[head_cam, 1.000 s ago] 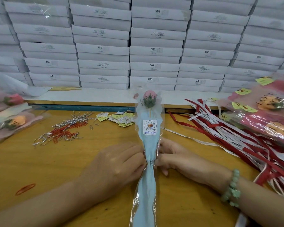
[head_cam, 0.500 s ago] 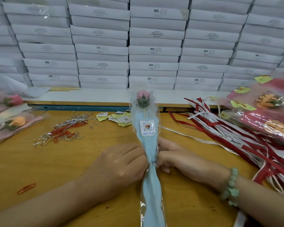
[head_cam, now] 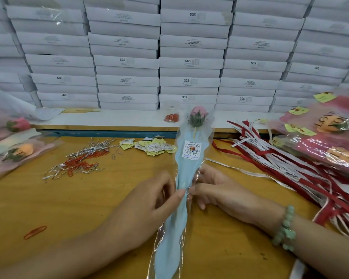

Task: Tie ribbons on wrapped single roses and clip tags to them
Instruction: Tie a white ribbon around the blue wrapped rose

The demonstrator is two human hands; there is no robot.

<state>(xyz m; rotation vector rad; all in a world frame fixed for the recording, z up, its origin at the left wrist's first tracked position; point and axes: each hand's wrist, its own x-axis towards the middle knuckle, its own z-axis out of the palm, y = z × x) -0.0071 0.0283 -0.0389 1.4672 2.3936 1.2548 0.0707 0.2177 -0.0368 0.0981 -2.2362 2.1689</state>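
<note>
A single pink rose in a light blue and clear wrap (head_cam: 186, 168) lies lengthwise on the wooden table (head_cam: 89, 198), bloom pointing away from me. A silver twist tie (head_cam: 187, 190) cinches the wrap at its narrow middle. My left hand (head_cam: 149, 200) pinches the tie from the left, and my right hand (head_cam: 216, 190) pinches it from the right, fingers curled against the wrap. Red and white ribbons (head_cam: 286, 164) lie in a heap at the right. Yellow and white tags (head_cam: 149, 146) are scattered behind the hands.
Silver twist ties and orange paper clips (head_cam: 83, 160) lie at the left, one loose clip (head_cam: 35, 232) nearer me. Wrapped roses are stacked at far left (head_cam: 14, 152) and far right (head_cam: 330, 133). White boxes (head_cam: 189, 63) form a wall behind the table.
The rose has tilted a little and shifted, its bloom swinging left then back right. Both hands stay at the tie, and my left fingers have drawn in to a pinch.
</note>
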